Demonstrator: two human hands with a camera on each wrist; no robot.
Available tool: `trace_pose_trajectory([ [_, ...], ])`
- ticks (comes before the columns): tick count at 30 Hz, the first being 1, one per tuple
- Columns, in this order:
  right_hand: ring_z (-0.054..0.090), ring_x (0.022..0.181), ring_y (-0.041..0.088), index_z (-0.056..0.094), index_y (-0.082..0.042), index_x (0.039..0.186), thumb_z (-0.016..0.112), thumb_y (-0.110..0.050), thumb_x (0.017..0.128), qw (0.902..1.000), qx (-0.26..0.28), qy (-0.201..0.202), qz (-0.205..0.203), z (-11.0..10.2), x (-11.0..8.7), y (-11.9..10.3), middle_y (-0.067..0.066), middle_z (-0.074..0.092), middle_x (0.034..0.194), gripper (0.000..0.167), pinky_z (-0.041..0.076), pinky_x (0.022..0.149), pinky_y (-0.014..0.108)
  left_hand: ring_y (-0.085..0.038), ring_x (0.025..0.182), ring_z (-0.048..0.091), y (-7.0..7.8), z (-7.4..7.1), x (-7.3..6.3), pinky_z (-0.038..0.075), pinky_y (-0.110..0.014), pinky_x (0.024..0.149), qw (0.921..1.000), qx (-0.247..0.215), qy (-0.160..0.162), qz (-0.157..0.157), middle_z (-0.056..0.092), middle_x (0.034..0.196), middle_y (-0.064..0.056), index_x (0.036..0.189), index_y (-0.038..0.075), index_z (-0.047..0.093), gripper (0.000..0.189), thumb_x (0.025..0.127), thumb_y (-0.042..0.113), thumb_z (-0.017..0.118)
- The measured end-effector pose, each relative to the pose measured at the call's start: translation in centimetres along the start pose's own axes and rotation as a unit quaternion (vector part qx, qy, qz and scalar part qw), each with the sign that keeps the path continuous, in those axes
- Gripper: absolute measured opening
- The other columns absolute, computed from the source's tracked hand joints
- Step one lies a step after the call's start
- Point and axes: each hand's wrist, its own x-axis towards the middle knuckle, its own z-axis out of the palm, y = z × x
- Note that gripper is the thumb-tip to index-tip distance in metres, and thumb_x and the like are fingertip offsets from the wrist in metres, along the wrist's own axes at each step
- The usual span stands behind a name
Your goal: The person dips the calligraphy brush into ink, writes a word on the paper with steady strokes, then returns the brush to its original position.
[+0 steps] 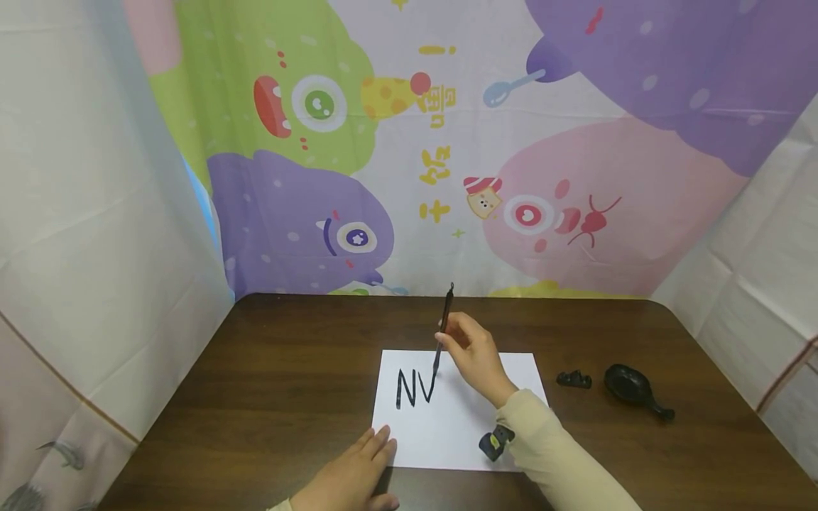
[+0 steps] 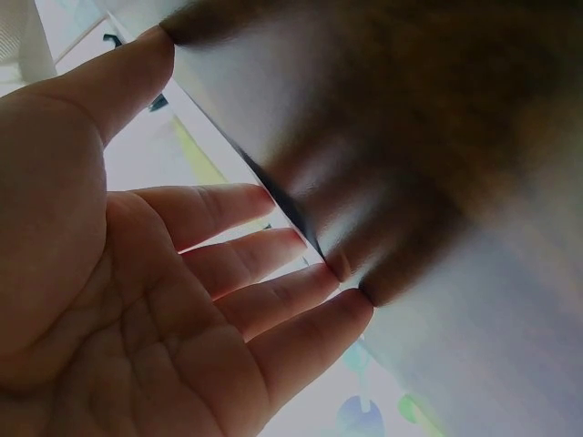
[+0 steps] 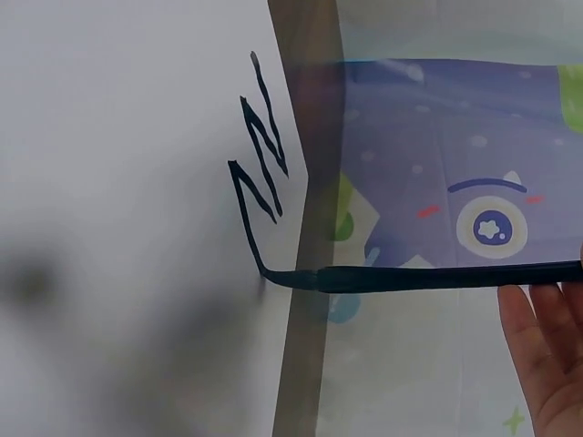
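My right hand [image 1: 476,358] pinches a black writing brush [image 1: 445,316] between thumb and fingers, its shaft nearly upright. In the right wrist view the bristles of the brush [image 3: 291,279] bend against the white paper [image 3: 109,137], at the lower end of a fresh dark stroke [image 3: 244,214]. Black strokes on the sheet [image 1: 441,443] read as an N and a V-like shape in the head view. My left hand [image 1: 348,472] rests at the sheet's lower left corner, fingers extended. From the left wrist, the fingertips [image 2: 351,305] meet the surface with the palm showing.
To the right of the paper, a small black brush rest [image 1: 573,380] and a black ink dish with a handle [image 1: 628,383] lie on the dark wooden table [image 1: 287,369]. A cartoon-printed curtain [image 1: 441,262] hangs behind the table. A small black camera [image 1: 495,443] sits on the right wrist.
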Motion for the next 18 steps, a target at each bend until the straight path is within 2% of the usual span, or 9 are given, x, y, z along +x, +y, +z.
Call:
trace_pose_trajectory([
  [11, 0.063, 0.081, 0.012, 0.065, -0.009, 0.102, 0.07, -0.009, 0.089, 0.9996, 0.021, 0.018, 0.003, 0.01, 0.05, 0.16, 0.004, 0.064, 0.089, 0.013, 0.057, 0.07, 0.022, -0.038, 0.138, 0.044, 0.03, -0.07, -0.01, 0.044, -0.051, 0.107, 1.0, 0.002, 0.0, 0.001, 0.045, 0.151, -0.016, 0.14, 0.005, 0.051, 0.077, 0.083, 0.052, 0.07],
  [18, 0.064, 0.081, 0.018, 0.064, -0.003, 0.103, 0.069, -0.002, 0.088, 0.9996, 0.016, 0.023, 0.009, -0.01, 0.14, 0.04, 0.012, 0.065, 0.09, 0.016, 0.057, 0.068, 0.023, -0.038, 0.138, 0.043, -0.03, -0.06, 0.09, 0.043, -0.051, 0.108, 1.0, 0.0, -0.006, 0.001, 0.045, 0.151, -0.016, 0.141, 0.005, 0.051, 0.077, 0.083, 0.052, 0.07],
])
